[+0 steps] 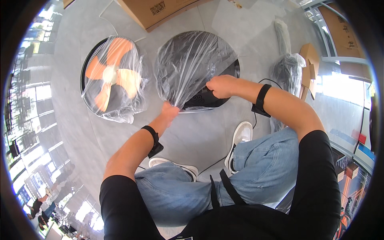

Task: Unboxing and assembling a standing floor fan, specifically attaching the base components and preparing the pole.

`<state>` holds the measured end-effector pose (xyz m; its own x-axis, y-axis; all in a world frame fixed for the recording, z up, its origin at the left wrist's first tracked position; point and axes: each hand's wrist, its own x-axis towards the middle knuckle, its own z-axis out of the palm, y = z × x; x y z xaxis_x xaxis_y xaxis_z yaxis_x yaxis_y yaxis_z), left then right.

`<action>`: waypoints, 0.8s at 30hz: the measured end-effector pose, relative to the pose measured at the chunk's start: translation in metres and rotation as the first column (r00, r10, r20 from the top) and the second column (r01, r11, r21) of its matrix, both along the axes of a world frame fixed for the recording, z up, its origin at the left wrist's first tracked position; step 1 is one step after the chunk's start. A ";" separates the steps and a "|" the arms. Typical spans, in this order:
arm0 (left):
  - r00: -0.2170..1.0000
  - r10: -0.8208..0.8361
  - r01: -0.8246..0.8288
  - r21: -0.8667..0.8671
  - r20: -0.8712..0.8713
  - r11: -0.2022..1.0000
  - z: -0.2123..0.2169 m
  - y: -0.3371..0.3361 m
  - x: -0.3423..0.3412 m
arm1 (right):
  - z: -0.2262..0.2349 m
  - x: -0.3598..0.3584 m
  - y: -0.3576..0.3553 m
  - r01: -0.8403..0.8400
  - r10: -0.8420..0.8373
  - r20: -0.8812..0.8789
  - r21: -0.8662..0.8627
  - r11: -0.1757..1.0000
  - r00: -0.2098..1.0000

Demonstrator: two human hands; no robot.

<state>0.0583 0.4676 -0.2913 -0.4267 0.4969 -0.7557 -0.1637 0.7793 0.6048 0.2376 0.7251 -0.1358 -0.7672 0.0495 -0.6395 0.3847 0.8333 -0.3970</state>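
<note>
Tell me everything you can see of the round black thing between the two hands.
The round black thing is broad and looks like plastic, with a curled pattern near its lower edge. It rests on the grey floor, right of the orange-bladed fan. A wrinkled clear bag covers most of it, leaving its lower right bare. The left hand grips bunched bag at the lower edge; the right hand is closed over the bare part, apparently on the bag's edge.

Gray tiled floor [188, 140], pale metal shelving [345, 59]
</note>
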 end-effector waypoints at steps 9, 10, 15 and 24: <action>0.917 0.324 -0.346 0.059 0.233 0.936 0.056 0.031 -0.005 | 0.008 0.009 -0.005 0.041 -0.037 -0.116 0.031 0.999 0.993; 0.907 0.331 -0.364 0.090 0.261 0.927 0.063 0.038 -0.008 | 0.013 0.007 -0.006 0.038 -0.012 -0.185 0.136 0.990 0.983; 0.969 0.217 -0.240 0.231 0.122 0.943 0.102 0.061 -0.017 | 0.030 -0.004 -0.019 0.069 0.029 -0.416 0.216 0.974 0.909; 0.967 0.249 -0.203 0.443 -0.049 0.873 0.147 0.091 -0.023 | 0.047 -0.019 -0.037 0.003 0.218 -0.395 0.489 0.872 0.893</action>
